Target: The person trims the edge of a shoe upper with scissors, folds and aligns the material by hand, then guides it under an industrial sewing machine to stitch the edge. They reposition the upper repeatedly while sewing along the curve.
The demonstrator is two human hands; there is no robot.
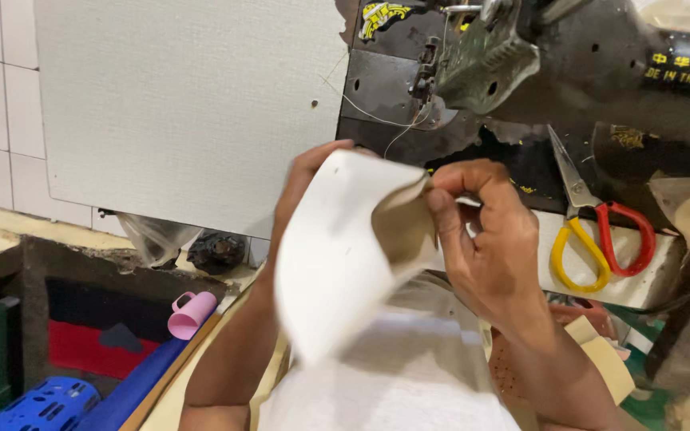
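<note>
Low at left, a pink cup (pixel 191 314) lying on its side. Left hand (pixel 301 187) behind a white sheet of material (pixel 329 263), fingers grasping its edge. Right hand (pixel 485 239) pinching the folded corner, held up before a black sewing machine (pixel 521 72). Further right, scissors (pixel 596 231) with yellow and red handles.

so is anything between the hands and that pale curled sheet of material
Nothing visible: the left hand is behind the pale curled sheet and the right hand pinches its folded edge directly.

Sewing machine (pixel 569 88) blocks above; scissors (pixel 592 231) (right side) crowd the ledge.
</note>
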